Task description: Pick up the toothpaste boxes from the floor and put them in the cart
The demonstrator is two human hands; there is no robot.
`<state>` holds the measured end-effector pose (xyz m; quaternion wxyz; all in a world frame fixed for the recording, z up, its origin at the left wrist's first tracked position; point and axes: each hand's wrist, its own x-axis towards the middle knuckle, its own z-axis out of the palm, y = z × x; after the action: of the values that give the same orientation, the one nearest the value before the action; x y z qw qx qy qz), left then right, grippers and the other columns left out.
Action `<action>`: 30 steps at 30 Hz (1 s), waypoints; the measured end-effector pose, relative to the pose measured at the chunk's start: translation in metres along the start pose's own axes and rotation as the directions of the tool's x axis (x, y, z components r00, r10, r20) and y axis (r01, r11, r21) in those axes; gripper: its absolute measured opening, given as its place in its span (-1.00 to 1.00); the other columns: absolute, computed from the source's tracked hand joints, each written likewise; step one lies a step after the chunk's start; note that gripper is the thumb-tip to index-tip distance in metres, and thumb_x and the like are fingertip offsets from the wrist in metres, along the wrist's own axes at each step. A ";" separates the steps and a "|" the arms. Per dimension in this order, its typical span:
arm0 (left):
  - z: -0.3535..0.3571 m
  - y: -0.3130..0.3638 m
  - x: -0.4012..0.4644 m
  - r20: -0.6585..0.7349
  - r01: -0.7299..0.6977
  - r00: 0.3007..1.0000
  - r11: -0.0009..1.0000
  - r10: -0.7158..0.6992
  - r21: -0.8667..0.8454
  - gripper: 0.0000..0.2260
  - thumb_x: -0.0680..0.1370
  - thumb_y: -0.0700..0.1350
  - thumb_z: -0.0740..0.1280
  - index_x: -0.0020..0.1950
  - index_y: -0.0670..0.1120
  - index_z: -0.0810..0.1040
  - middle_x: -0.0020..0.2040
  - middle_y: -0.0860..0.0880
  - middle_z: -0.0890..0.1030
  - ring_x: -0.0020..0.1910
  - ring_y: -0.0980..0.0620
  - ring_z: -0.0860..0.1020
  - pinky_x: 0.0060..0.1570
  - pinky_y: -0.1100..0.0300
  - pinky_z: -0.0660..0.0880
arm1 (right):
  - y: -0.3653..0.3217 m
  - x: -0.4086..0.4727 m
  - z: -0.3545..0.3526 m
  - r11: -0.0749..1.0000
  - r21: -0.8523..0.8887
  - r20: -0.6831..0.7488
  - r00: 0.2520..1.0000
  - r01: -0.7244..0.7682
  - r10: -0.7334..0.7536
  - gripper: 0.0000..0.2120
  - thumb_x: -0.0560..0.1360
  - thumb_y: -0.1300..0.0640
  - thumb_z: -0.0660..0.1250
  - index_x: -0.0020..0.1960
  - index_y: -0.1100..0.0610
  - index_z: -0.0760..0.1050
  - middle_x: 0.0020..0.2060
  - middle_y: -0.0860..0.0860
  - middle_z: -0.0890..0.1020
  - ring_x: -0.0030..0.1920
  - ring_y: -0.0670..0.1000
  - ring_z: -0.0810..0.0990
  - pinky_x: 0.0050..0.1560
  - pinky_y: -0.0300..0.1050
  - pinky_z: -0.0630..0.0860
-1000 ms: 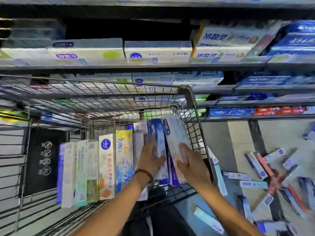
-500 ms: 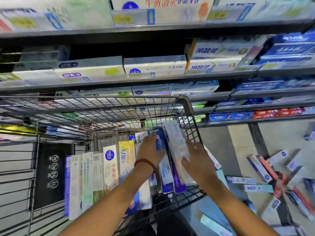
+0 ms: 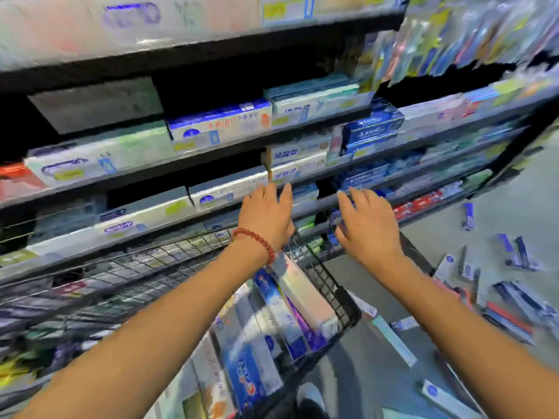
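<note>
both forearms were bare, with no sleeve showing anywhere along them up to the bottom edge of the view. the left hand [image 3: 266, 214] carried a bracelet [image 3: 255, 239] of small round reddish-brown beads strung close together around the wrist, while the right hand [image 3: 367, 225] wore nothing at the wrist or on the fingers that could be made out. the picture was smeared, so finer detail such as nails or rings could not be told.
</note>
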<state>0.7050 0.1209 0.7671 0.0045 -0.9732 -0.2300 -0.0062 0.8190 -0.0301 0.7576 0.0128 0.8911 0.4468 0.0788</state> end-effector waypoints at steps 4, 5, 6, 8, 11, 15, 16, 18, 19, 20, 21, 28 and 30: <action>-0.032 0.043 0.004 -0.060 -0.155 0.986 0.987 0.157 0.042 -0.39 0.56 0.04 0.21 0.52 -0.15 0.07 0.42 -0.24 0.25 0.38 -0.24 0.25 0.32 -0.17 0.26 | 0.030 -0.037 -0.036 0.991 -0.041 -0.101 0.987 -0.131 0.127 -0.41 0.28 0.09 0.50 0.26 0.27 0.48 0.13 0.24 0.57 0.19 0.28 0.50 0.11 0.25 0.45; -0.038 0.057 0.004 -0.080 -0.196 0.977 0.980 0.198 0.038 -0.39 0.56 0.03 0.22 0.52 -0.14 0.07 0.42 -0.24 0.25 0.38 -0.24 0.25 0.31 -0.17 0.26 | 0.040 -0.049 -0.042 0.985 -0.050 -0.119 0.981 -0.162 0.155 -0.41 0.27 0.09 0.50 0.25 0.28 0.49 0.12 0.24 0.58 0.18 0.28 0.51 0.11 0.25 0.45; -0.044 0.073 0.003 -0.095 -0.233 0.967 0.972 0.235 0.029 -0.39 0.57 0.03 0.21 0.52 -0.13 0.06 0.41 -0.23 0.25 0.37 -0.24 0.26 0.32 -0.16 0.26 | 0.051 -0.062 -0.048 0.979 -0.063 -0.130 0.974 -0.195 0.186 -0.41 0.27 0.10 0.50 0.24 0.29 0.49 0.10 0.25 0.58 0.15 0.28 0.52 0.08 0.23 0.47; -0.051 0.106 0.001 -0.109 -0.300 0.948 0.954 0.300 0.019 -0.40 0.58 0.04 0.19 0.53 -0.12 0.04 0.42 -0.22 0.24 0.38 -0.23 0.25 0.32 -0.16 0.24 | 0.075 -0.089 -0.057 0.959 -0.084 -0.124 0.958 -0.269 0.258 -0.41 0.27 0.10 0.49 0.24 0.29 0.48 0.08 0.25 0.59 0.11 0.29 0.54 0.04 0.18 0.50; -0.054 0.159 -0.003 -0.111 -0.402 0.909 0.915 0.402 0.027 -0.39 0.57 0.06 0.20 0.53 -0.12 0.04 0.46 -0.22 0.19 0.42 -0.23 0.20 0.33 -0.16 0.25 | 0.113 -0.137 -0.065 0.917 -0.078 -0.096 0.918 -0.392 0.384 -0.45 0.30 0.13 0.46 0.23 0.30 0.47 0.07 0.27 0.57 0.09 0.30 0.52 -0.02 0.17 0.53; -0.054 0.232 -0.009 -0.111 -0.519 0.850 0.855 0.515 -0.002 -0.39 0.56 0.08 0.22 0.52 -0.10 0.08 0.44 -0.22 0.21 0.40 -0.22 0.22 0.30 -0.16 0.26 | 0.160 -0.204 -0.068 0.841 -0.062 -0.104 0.842 -0.537 0.530 -0.53 0.33 0.17 0.43 0.20 0.28 0.47 0.09 0.26 0.55 0.08 0.30 0.50 -0.06 0.14 0.50; -0.054 0.251 -0.010 -0.108 -0.546 0.833 0.838 0.542 -0.004 -0.38 0.55 0.08 0.23 0.52 -0.09 0.08 0.44 -0.22 0.21 0.39 -0.22 0.23 0.30 -0.16 0.26 | 0.173 -0.219 -0.067 0.825 -0.046 -0.109 0.824 -0.563 0.556 -0.51 0.31 0.19 0.44 0.20 0.29 0.47 0.09 0.28 0.56 0.07 0.32 0.51 -0.06 0.15 0.51; -0.049 0.291 -0.011 -0.095 -0.597 0.799 0.802 0.593 -0.007 -0.39 0.55 0.07 0.23 0.52 -0.09 0.09 0.41 -0.22 0.24 0.37 -0.22 0.27 0.28 -0.16 0.27 | 0.199 -0.245 -0.062 0.785 -0.012 -0.110 0.782 -0.619 0.614 -0.51 0.30 0.20 0.42 0.20 0.30 0.47 0.06 0.29 0.56 0.05 0.32 0.51 -0.07 0.16 0.53; -0.045 0.311 -0.009 -0.091 -0.619 0.783 0.786 0.615 -0.012 -0.39 0.54 0.07 0.24 0.51 -0.09 0.11 0.39 -0.22 0.26 0.34 -0.22 0.29 0.26 -0.15 0.28 | 0.212 -0.257 -0.058 0.767 -0.006 -0.105 0.763 -0.641 0.637 -0.52 0.31 0.19 0.39 0.20 0.29 0.47 0.05 0.27 0.56 0.05 0.31 0.50 -0.06 0.15 0.52; -0.039 0.331 -0.007 -0.091 -0.635 0.770 0.772 0.631 -0.023 -0.39 0.52 0.07 0.25 0.50 -0.08 0.13 0.37 -0.21 0.30 0.31 -0.23 0.32 0.23 -0.14 0.31 | 0.225 -0.269 -0.053 0.753 0.002 -0.093 0.749 -0.659 0.656 -0.53 0.32 0.17 0.38 0.19 0.29 0.46 0.04 0.27 0.55 0.05 0.30 0.49 -0.06 0.15 0.51; -0.032 0.350 -0.006 -0.091 -0.648 0.760 0.760 0.643 -0.040 -0.39 0.50 0.08 0.26 0.48 -0.08 0.17 0.34 -0.21 0.33 0.28 -0.22 0.35 0.20 -0.13 0.35 | 0.238 -0.280 -0.048 0.739 0.011 -0.082 0.736 -0.673 0.672 -0.54 0.32 0.16 0.39 0.19 0.29 0.46 0.04 0.26 0.55 0.03 0.30 0.49 -0.08 0.13 0.50; 0.044 0.475 -0.006 0.029 -0.678 0.721 0.714 0.692 -0.174 -0.40 0.50 0.05 0.29 0.49 -0.10 0.19 0.37 -0.24 0.29 0.31 -0.23 0.34 0.26 -0.09 0.34 | 0.328 -0.362 0.023 0.630 0.014 0.087 0.628 -0.777 0.773 -0.60 0.27 0.20 0.44 0.07 0.30 0.53 -0.10 0.25 0.60 -0.10 0.28 0.56 -0.20 0.03 0.48; 0.071 0.505 -0.003 0.064 -0.678 0.709 0.704 0.702 -0.212 -0.41 0.48 0.04 0.30 0.46 -0.09 0.23 0.34 -0.21 0.33 0.28 -0.22 0.37 0.21 -0.11 0.38 | 0.352 -0.384 0.048 0.576 0.052 0.147 0.577 -0.816 0.803 -0.63 0.32 0.22 0.37 0.10 0.28 0.49 -0.01 0.23 0.57 0.00 0.27 0.51 -0.14 0.05 0.46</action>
<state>0.9290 -0.3314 0.6931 -0.0942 -0.9826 0.1535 0.0445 0.8805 -0.5456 0.6933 -0.0515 0.9986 -0.0072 0.0025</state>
